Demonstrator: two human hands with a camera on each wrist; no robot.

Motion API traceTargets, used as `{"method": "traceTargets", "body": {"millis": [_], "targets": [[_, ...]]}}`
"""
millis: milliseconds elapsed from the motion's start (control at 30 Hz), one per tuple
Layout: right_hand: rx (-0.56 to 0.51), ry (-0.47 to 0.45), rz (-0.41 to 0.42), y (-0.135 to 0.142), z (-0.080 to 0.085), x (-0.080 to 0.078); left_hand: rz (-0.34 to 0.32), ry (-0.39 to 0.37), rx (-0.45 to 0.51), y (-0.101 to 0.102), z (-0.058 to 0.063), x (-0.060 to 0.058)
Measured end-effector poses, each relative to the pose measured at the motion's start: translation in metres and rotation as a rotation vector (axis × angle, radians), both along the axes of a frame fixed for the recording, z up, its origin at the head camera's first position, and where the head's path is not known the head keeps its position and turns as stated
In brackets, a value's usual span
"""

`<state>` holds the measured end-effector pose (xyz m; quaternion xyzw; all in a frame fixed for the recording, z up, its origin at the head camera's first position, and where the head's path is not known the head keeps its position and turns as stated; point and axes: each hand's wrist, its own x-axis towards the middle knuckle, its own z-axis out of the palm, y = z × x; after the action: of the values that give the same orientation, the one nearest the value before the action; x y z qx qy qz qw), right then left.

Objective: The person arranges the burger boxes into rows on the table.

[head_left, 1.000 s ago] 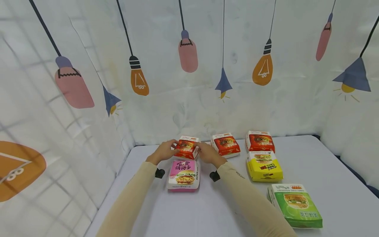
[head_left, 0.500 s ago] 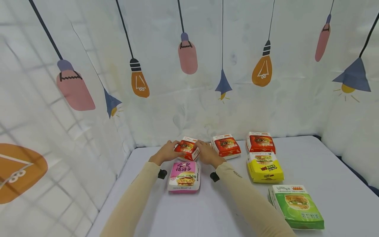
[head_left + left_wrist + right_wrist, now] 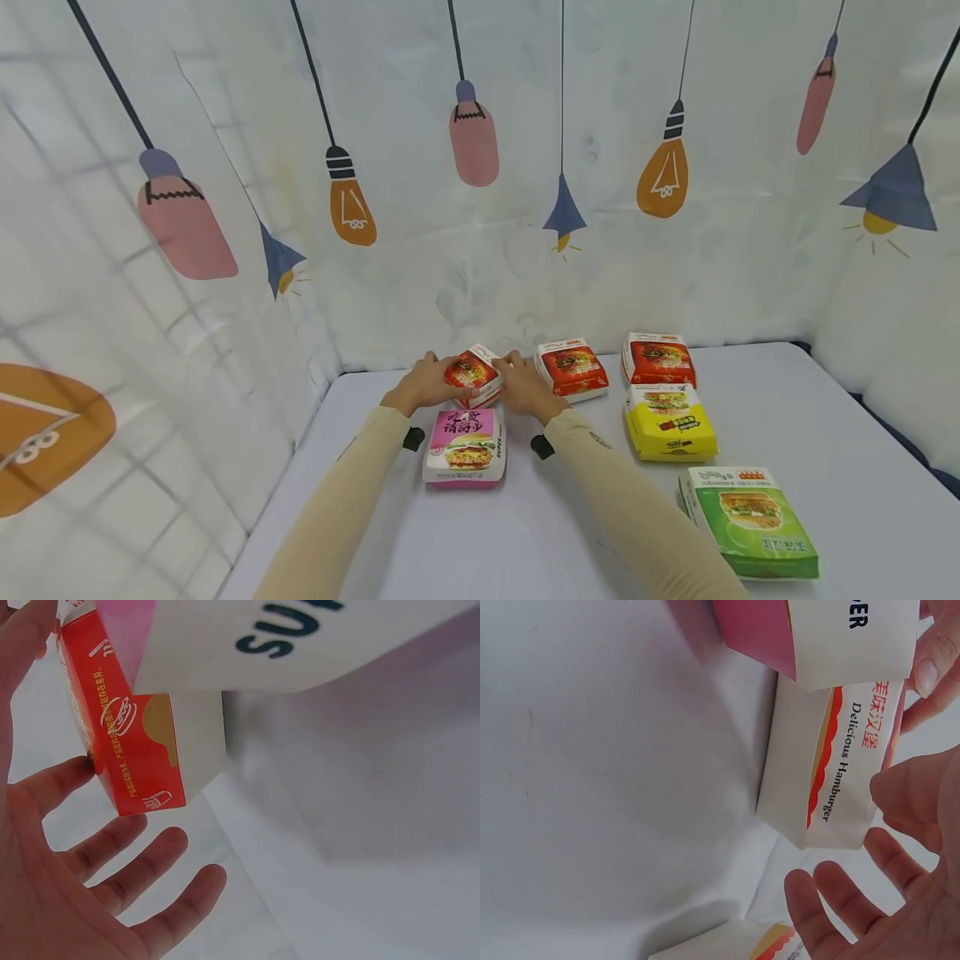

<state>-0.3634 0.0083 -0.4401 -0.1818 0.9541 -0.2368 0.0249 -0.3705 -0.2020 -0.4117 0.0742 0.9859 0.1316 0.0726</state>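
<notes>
Holding red box (image 3: 472,374) nr back of table (image 3: 540,533), askew behind pink box (image 3: 465,447): L hand (image 3: 424,385) pinching corner btwn thumb & index, other fingers spread; R hand (image 3: 528,390) thumb touching opp. side, fingers spread, can't tell if pinching.

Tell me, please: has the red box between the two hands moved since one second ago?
Yes. In the head view, the red box has turned clockwise behind the pink box, which lies as before.
</notes>
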Motion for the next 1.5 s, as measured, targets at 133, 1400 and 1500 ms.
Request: {"method": "traceTargets", "body": {"millis": [133,1400,1500], "targets": [[0.009,0.020,-0.001,-0.0002,-0.0005,0.0014,-0.014,0.013,-0.003,-0.0019,-0.0007,-0.0015],[-0.027,0.076,-0.009,0.0005,-0.0064,0.0063,-0.134,0.016,0.086,-0.0075,0.0050,-0.0009],[-0.017,0.084,-0.011,0.0005,-0.0069,0.0057,-0.129,0.020,0.100,-0.0074,0.0052,0.0007]]}}
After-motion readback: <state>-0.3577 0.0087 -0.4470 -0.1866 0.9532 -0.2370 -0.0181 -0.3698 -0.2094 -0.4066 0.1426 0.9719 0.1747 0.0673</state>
